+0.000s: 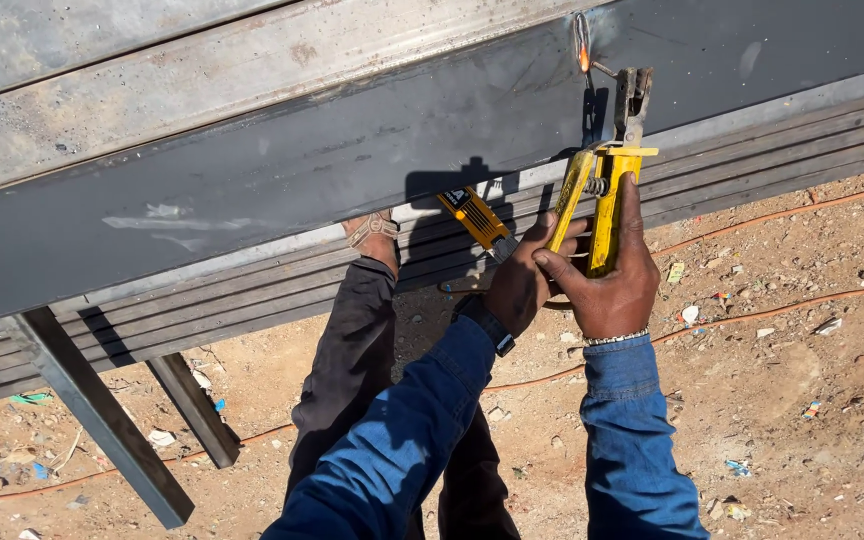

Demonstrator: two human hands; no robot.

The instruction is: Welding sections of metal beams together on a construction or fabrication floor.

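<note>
Steel beams, long and grey, lie stacked on a slanted metal stand over sandy ground. Right hand has its grip pressed around the yellow electrode holder, whose glowing rod tip touches the upper beam. Left hand pinches the holder's left handle, beside a yellow tape measure

A small black label with pale print sat on the yellow tool, just beyond the left hand's fingertips
</note>
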